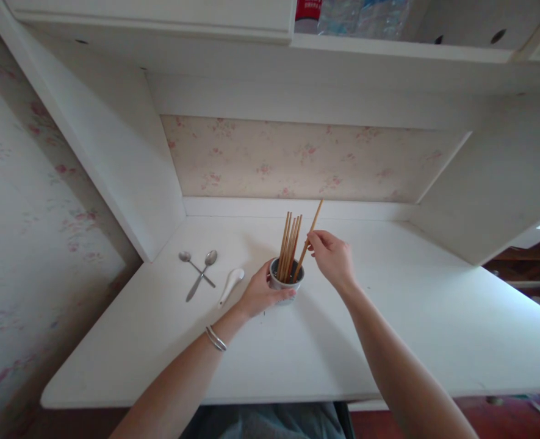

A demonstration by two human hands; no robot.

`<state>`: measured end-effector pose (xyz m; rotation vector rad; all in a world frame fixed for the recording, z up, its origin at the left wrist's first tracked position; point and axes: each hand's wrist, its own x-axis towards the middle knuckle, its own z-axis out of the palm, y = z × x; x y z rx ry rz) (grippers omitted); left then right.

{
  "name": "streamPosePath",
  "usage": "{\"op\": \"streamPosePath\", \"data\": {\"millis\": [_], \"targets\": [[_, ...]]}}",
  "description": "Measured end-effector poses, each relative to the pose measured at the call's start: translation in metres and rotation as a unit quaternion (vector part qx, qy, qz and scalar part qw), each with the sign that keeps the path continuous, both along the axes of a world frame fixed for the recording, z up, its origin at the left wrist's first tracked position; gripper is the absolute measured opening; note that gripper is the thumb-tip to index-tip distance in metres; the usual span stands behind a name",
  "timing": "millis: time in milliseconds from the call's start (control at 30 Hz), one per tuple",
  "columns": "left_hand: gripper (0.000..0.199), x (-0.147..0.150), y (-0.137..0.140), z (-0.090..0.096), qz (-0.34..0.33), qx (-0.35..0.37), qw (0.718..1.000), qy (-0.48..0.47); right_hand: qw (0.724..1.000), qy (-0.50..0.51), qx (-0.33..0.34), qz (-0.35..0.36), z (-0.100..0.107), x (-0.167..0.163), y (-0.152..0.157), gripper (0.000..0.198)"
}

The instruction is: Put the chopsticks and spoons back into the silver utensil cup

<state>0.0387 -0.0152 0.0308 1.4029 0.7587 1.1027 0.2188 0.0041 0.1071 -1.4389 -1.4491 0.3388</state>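
Observation:
My left hand (261, 291) is wrapped round a grey metal cup (282, 285) that stands on the white desk (334, 378). Several wooden chopsticks (290, 244) rise upright from the cup, bunched together. Between the fingertips of my right hand (332, 255) is one chopstick (316, 214), leaning to the right, its lower end inside the cup's rim. To the left of the cup lie a white spoon (231, 285) and two metal spoons, one (201, 277) crossed over the other (185, 256).
White side panels (109, 134) enclose the desk on left and right. A shelf (402, 50) with clear plastic bottles (361, 17) and a red-labelled item (308, 11) hangs over the back. Flowered wallpaper (279, 158) covers the rear wall.

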Motion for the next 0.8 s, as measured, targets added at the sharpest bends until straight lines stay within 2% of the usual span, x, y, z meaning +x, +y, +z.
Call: {"op": "streamPosePath", "data": {"millis": [167,533,633,700,800], "targets": [[0.078,0.001,0.003,-0.004,0.003,0.010,1.000,-0.003,0.997,-0.072,-0.019,-0.011,-0.016,-0.006,-0.006,0.033],[0.080,0.001,0.006,-0.008,-0.003,0.010,1.000,-0.007,0.996,-0.081,-0.040,0.015,-0.026,-0.015,-0.003,0.031],[0.080,0.001,0.006,-0.008,-0.008,0.014,1.000,-0.003,0.997,-0.056,-0.052,0.024,-0.026,-0.014,-0.005,0.034],[0.081,0.000,0.007,-0.008,-0.012,0.011,1.000,-0.001,0.996,-0.021,-0.057,0.060,-0.027,-0.013,-0.010,0.037],[0.079,-0.001,0.006,-0.004,-0.025,0.014,1.000,-0.007,0.979,0.070,-0.064,0.183,-0.036,-0.013,-0.021,0.039]]}}
